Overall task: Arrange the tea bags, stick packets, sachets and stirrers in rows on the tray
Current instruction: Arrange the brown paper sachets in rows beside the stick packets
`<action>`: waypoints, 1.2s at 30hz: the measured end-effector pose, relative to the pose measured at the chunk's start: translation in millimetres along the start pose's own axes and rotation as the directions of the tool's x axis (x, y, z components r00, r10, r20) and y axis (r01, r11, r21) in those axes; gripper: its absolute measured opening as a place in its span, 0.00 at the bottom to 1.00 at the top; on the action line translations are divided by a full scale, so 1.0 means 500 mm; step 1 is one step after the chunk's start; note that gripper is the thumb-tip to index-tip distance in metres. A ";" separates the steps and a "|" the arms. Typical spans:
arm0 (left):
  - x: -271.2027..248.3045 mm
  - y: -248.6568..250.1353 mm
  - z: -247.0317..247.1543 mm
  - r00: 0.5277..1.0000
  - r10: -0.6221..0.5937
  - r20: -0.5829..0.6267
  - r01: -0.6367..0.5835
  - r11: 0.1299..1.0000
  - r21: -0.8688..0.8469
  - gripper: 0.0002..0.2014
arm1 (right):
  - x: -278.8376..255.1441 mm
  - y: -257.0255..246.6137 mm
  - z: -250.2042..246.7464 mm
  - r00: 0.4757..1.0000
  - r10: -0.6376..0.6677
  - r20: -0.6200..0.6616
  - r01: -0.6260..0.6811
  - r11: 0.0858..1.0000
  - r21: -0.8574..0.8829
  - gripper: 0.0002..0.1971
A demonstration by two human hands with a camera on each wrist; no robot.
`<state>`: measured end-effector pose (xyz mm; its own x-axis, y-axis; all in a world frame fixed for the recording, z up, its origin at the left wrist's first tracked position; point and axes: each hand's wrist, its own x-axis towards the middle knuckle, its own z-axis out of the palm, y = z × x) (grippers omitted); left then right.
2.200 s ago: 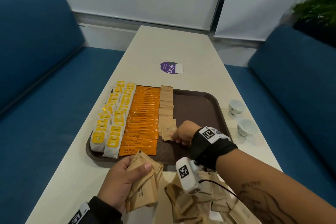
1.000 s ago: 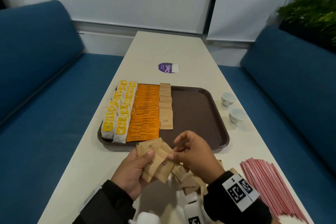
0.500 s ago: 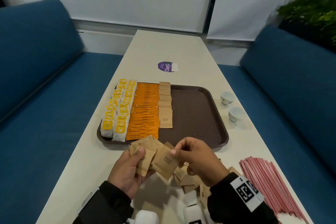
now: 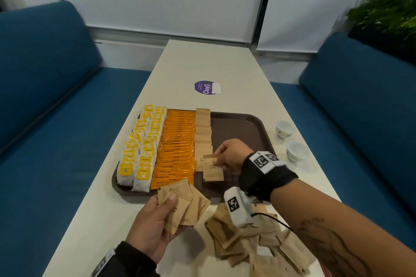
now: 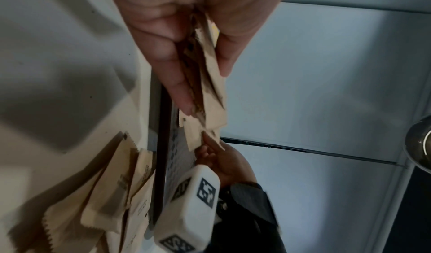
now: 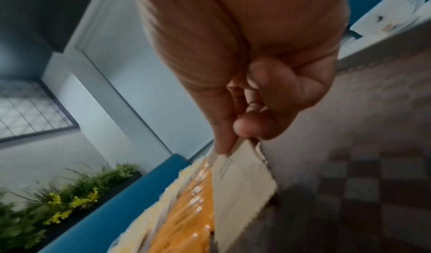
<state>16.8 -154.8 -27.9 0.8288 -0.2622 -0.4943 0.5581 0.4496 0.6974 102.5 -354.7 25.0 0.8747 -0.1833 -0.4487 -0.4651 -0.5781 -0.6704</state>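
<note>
Two white cups [image 4: 290,141], purple sticker [image 4: 205,88]

The right hand [image 4: 231,156] has carried one sachet [image 4: 213,170] onto the tray [image 4: 245,128].

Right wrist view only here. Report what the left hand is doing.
Observer: The left hand grips a fan of brown sachets just in front of the tray.
Operator: Say where the loose ones are.
Observer: A pile lies on the table near the person, partly under the right forearm.
Operator: Tell me how far the brown row runs.
Observer: The row starts at the tray's far rim and reaches the sachet that the right hand pinches.
</note>
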 end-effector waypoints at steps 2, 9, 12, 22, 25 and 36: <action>0.006 0.003 0.000 1.000 -0.004 0.009 0.004 1.000 -0.010 0.13 | 0.038 0.001 0.014 0.998 -0.004 0.056 0.007 0.999 -0.052 0.06; 0.021 0.003 -0.012 1.000 -0.011 -0.005 0.010 1.000 -0.017 0.15 | 0.105 -0.005 0.026 0.992 0.081 0.093 -0.073 0.993 -0.088 0.09; 0.024 -0.001 -0.012 0.999 -0.033 -0.005 0.033 0.999 -0.021 0.14 | 0.113 -0.026 0.034 0.969 0.207 0.138 -0.163 0.947 -0.276 0.08; 0.005 0.010 0.003 0.998 0.004 0.063 -0.006 1.000 0.029 0.14 | -0.032 -0.037 -0.006 0.976 -0.209 0.062 0.205 0.977 0.061 0.07; -0.008 0.006 0.015 0.997 0.017 0.069 -0.023 0.997 0.078 0.13 | -0.127 -0.034 0.001 0.934 -0.292 0.207 0.285 0.956 0.066 0.09; -0.057 -0.028 0.022 0.980 0.011 0.199 -0.067 0.959 0.276 0.27 | -0.226 0.051 0.097 0.970 -0.233 0.069 0.231 0.972 0.038 0.11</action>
<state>-14.1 -162.8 -17.9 0.8260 -0.4223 -0.3734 0.4907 0.2128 0.8449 -15.0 -310.5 30.1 0.9474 0.0115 -0.3199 -0.2556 -0.5743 -0.7777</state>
